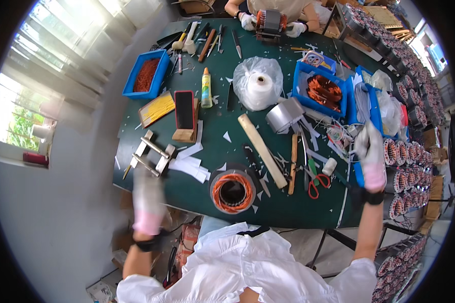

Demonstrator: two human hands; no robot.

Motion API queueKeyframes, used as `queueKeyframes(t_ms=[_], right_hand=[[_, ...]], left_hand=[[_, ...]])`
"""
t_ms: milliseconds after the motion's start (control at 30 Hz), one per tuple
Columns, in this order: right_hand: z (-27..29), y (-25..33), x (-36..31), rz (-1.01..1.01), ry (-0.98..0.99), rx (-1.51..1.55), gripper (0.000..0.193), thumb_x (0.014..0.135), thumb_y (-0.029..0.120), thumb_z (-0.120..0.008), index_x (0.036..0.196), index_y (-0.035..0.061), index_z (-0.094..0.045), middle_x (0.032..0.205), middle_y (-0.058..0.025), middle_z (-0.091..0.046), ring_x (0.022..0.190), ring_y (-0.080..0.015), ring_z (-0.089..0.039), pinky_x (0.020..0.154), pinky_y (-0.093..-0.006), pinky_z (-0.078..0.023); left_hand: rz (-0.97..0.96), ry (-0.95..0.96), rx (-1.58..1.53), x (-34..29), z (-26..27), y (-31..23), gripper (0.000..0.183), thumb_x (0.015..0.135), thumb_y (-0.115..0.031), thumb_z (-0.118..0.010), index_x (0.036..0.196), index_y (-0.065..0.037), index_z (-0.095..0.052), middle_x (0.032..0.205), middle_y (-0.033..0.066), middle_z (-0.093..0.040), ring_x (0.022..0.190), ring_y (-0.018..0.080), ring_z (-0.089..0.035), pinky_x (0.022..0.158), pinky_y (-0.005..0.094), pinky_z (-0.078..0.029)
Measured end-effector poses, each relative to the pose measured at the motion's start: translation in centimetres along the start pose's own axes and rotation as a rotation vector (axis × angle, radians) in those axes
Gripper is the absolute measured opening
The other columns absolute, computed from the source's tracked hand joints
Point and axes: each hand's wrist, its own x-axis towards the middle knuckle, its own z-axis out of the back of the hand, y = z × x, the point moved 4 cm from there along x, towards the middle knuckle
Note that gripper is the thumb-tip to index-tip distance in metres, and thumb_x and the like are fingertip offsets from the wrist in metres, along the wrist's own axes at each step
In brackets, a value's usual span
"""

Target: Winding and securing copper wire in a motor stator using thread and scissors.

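On the near part of the table stands a wire-wound motor stator [232, 193], a grey ring with orange copper windings, its bore facing up. Neither hand touches it. My left hand [149, 202], in a white glove with a pink cuff, is smeared by motion beside a metal fixture [149, 153] at the table's near left edge; its fingers cannot be made out. My right hand [371, 154], gloved alike, reaches to the right side by a blue bin holding white paper slips [361, 101]. Its fingers look stretched out, with nothing visible in them.
Red-handled scissors [318, 186], a wooden stick [262, 150], a metal cylinder [285, 115], a bagged white roll [260, 88], a glue bottle [206, 88] and a phone [184, 111] lie about. Across the table, a person holds another stator [271, 22]. Stacked stators [407, 151] line the right.
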Motion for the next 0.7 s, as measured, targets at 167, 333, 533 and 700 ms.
queueKeyframes(t_ms=[167, 333, 533, 700], right_hand=[[-5.7, -3.6, 13.8, 0.157, 0.082, -0.492, 0.028, 0.090, 0.026, -0.056, 0.098, 0.0016, -0.066, 0.086, -0.0140, -0.067, 0.078, -0.0262, -0.063, 0.074, -0.0356, -0.049], [-18.2, -12.0, 18.9, 0.216, 0.442, -1.066, 0.045, 0.078, 0.041, -0.059, 0.109, 0.0084, -0.064, 0.107, -0.0286, -0.062, 0.101, -0.0428, -0.060, 0.092, -0.0464, -0.046], [-16.6, -1.3, 16.1, -0.480, 0.702, 0.547, 0.041, 0.098, 0.037, -0.043, 0.099, 0.0004, -0.062, 0.076, -0.0007, -0.057, 0.060, -0.0035, -0.041, 0.051, -0.0191, -0.032], [-17.2, 9.4, 4.5, -0.300, 1.011, 0.463, 0.045, 0.100, 0.041, -0.041, 0.096, 0.0016, -0.062, 0.066, 0.0025, -0.049, 0.053, -0.0027, -0.041, 0.047, -0.0180, -0.031]], left_hand=[[-0.325, -0.248, 0.379, 4.3, 6.7, -12.6, 0.026, 0.097, -0.016, -0.046, 0.121, -0.006, -0.053, 0.083, -0.0043, -0.046, 0.071, 0.0009, -0.044, 0.061, 0.0172, -0.038], [-0.231, -0.015, 0.231, 4.7, -3.9, -8.3, 0.017, 0.094, -0.015, -0.044, 0.102, -0.006, -0.056, 0.084, 0.0003, -0.051, 0.069, 0.0055, -0.044, 0.061, 0.0196, -0.037], [0.015, 0.294, 0.050, 5.0, -10.6, -2.7, 0.017, 0.092, -0.011, -0.053, 0.102, 0.000, -0.060, 0.073, -0.0039, -0.049, 0.062, 0.0028, -0.041, 0.054, 0.0187, -0.033], [-0.166, 0.613, 0.070, 2.0, -19.4, -1.4, 0.031, 0.099, -0.022, -0.044, 0.119, -0.001, -0.055, 0.102, 0.0030, -0.068, 0.057, -0.0001, -0.036, 0.050, 0.0165, -0.031]])
